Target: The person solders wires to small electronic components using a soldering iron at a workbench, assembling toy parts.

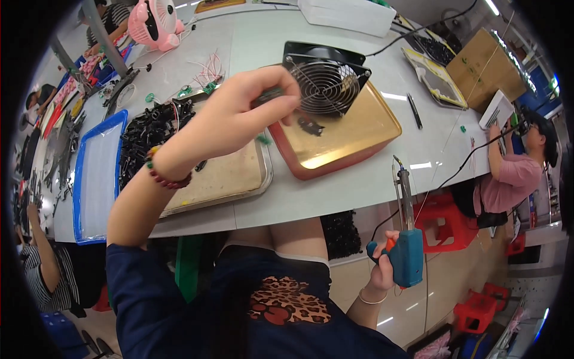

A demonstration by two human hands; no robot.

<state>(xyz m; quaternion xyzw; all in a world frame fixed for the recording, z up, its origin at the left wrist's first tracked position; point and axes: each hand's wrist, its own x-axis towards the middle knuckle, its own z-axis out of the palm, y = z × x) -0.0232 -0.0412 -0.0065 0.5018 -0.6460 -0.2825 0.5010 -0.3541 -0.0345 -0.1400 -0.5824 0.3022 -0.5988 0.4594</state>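
My left hand [251,105] is raised in front of a small black fan with a round wire guard [323,88]. Its thumb and fingers are curled together in a pinch, and what they hold, if anything, is hidden. The fan stands on a gold-coloured tin [353,140] with a reddish side. Below the fingertips, a small black part [310,126] lies on the tin. Down at the table's front edge, my right hand [382,266] grips a teal soldering gun [409,257] by its handle, its tip pointing up and away from me.
Left of the tin, a beige metal tray [230,179] carries a heap of small black parts [146,134]. A blue tray [98,179] stands beside it. A black pen [414,111], a pink fan [154,24] and a cardboard box [487,69] are farther off. A co-worker [508,179] sits at right.
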